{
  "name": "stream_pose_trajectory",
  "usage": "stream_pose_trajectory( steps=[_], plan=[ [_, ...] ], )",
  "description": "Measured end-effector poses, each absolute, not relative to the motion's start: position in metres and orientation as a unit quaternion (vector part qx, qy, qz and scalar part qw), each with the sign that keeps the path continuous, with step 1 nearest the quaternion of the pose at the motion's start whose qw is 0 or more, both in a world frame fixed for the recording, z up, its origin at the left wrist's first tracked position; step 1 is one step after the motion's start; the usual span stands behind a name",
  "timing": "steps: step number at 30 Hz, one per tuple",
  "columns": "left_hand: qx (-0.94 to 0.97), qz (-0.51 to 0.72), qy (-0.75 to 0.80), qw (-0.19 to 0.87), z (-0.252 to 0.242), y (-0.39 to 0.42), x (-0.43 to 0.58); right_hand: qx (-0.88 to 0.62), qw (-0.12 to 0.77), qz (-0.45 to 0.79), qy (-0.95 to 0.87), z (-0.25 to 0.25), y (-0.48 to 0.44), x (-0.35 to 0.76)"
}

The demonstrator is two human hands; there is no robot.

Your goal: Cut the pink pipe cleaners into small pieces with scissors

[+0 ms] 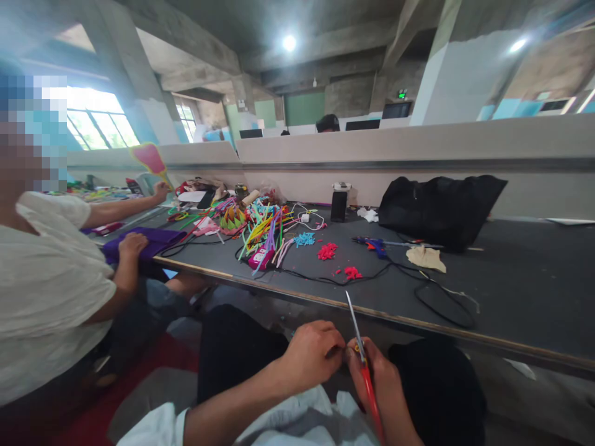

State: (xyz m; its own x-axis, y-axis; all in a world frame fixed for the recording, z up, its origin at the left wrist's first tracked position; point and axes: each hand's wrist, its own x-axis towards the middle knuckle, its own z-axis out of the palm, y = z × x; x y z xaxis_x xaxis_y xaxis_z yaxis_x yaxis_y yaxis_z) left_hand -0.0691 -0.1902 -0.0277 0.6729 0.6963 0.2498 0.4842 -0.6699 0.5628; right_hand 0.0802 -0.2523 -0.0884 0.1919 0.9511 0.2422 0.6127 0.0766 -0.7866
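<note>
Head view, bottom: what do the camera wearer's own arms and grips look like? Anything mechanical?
Nothing mechanical shows: the left grip and right grip are ungloved human hands, with no watch, cable or marking visible at either wrist. A pale, bluish-white, creased sleeve ends partway along the left arm, leaving its forearm bare. The right sleeve isn't visible.

Red-handled metal scissors [364,367] are held in front of the long grey table [534,288]; small red bits [328,251] are scattered on it, floppy black bag [432,207] parked back right.
</note>
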Motion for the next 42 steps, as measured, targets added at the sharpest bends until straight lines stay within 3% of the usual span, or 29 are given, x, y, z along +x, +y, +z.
stream_pose_trajectory(
  steps=[5,8,10,27,37,42],
  plan=[
    [0.717,0.344,0.409,0.448,-0.022,-0.186,-0.062,-0.655,0.451,0.180,-0.579,-0.086,-0.254,0.079],
    [0.528,0.431,0.415,0.603,-0.013,-0.185,-0.056,-0.705,0.425,0.130,-0.553,-0.093,-0.256,0.077],
    [0.461,0.469,0.389,0.645,-0.007,-0.185,-0.053,-0.721,0.399,0.108,-0.556,-0.098,-0.257,0.076],
    [0.460,0.470,0.366,0.658,0.002,-0.186,-0.051,-0.702,0.351,-0.006,-0.619,-0.112,-0.259,0.081],
    [0.460,0.464,0.380,0.654,0.003,-0.188,-0.052,-0.706,0.354,0.054,-0.611,-0.115,-0.263,0.083],
    [0.465,0.462,0.375,0.656,0.003,-0.187,-0.052,-0.699,0.400,0.123,-0.580,-0.112,-0.261,0.078]
  ],
)
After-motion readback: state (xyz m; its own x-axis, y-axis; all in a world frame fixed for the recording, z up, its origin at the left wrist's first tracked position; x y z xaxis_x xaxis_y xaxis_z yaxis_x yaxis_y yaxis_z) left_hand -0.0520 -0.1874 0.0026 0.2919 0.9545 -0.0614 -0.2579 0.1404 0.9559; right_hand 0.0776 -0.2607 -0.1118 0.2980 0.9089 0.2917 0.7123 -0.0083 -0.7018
